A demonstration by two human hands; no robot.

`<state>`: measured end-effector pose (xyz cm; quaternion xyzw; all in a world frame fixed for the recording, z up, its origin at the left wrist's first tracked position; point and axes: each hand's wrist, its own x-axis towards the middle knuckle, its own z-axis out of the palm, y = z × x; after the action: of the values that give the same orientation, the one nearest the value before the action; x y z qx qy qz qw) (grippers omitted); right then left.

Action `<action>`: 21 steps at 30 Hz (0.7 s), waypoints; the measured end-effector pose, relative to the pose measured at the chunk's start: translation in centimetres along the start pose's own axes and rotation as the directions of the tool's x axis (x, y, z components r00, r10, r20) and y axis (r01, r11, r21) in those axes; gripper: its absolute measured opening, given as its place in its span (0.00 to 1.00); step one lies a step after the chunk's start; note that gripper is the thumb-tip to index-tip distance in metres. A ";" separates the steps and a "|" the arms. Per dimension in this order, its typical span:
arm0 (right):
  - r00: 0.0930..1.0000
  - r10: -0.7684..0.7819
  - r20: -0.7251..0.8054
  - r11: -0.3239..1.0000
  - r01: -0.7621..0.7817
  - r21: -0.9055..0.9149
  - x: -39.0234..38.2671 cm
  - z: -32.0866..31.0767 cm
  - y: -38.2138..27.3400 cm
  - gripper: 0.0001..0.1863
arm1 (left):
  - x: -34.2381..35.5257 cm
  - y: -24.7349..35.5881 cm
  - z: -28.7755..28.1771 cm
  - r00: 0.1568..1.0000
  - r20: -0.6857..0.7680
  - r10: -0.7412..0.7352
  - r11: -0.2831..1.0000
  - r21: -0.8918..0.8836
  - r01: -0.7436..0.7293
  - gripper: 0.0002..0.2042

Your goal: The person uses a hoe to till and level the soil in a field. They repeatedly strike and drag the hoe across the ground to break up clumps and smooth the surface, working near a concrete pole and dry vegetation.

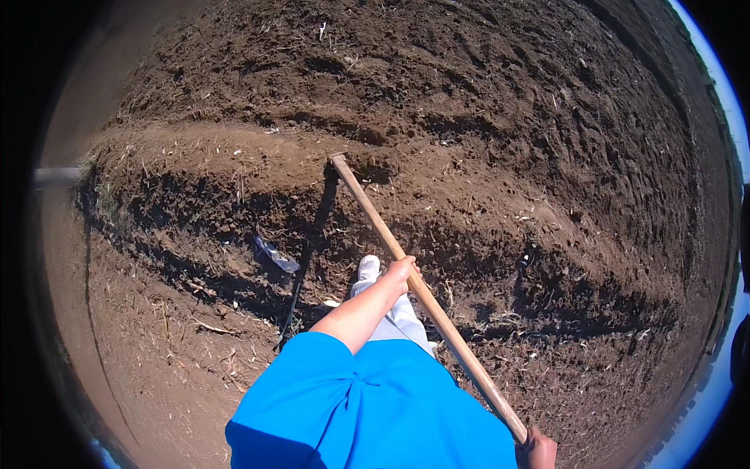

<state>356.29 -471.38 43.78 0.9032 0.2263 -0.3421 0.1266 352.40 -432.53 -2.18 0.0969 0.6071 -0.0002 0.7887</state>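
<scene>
A hoe with a long wooden handle (pixel 449 328) runs slantwise from the lower right up to the soil ahead. Its head end (pixel 337 159) rests at the raised soil ridge (pixel 266 152), and the blade itself is hidden, seemingly in the dirt. My left hand (pixel 402 271) is closed round the middle of the handle, with that arm stretched forward. Down at the lower right, my right hand (pixel 537 451) grips the handle's rear end, partly cut off by the frame. Loose dark clods lie around the hoe's head.
My white shoe (pixel 369 268) stands below the ridge, beside a shadowed furrow. A crumpled blue-and-white plastic scrap (pixel 276 255) lies left of it. Dry stalks (pixel 215 328) litter the ground. Tilled soil (pixel 469 62) stretches beyond the ridge.
</scene>
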 end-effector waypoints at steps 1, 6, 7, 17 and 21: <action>0.996 0.021 0.082 0.992 -0.030 0.120 -1.2 -1.8 0.5 0.25 | -1.4 -2.1 0.5 0.999 -0.012 -0.031 0.999 0.038 0.031 0.09; 0.978 0.201 -0.055 0.968 -0.207 -0.143 -7.2 1.9 9.0 0.10 | -8.5 -10.1 -0.6 0.921 0.022 -0.389 0.919 -0.059 0.390 0.06; 0.961 0.207 -0.183 0.969 -0.227 -0.095 -8.1 3.2 9.2 0.06 | -9.2 -10.0 -1.0 0.888 -0.009 -0.459 0.888 -0.030 0.459 0.05; 0.985 -0.069 -0.156 0.994 0.082 0.079 16.9 8.6 0.3 0.06 | -8.4 11.8 -4.8 0.976 -0.196 0.093 0.923 -0.351 -0.158 0.11; 0.873 -0.347 -0.342 0.898 0.414 0.147 28.1 5.1 -9.4 0.03 | -7.7 18.2 -3.2 0.896 -0.148 0.418 0.846 -0.296 -0.443 0.14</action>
<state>367.37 -456.12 20.35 0.8908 0.3789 -0.2380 -0.0790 349.46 -415.09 7.17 0.1002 0.5918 0.2796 0.7494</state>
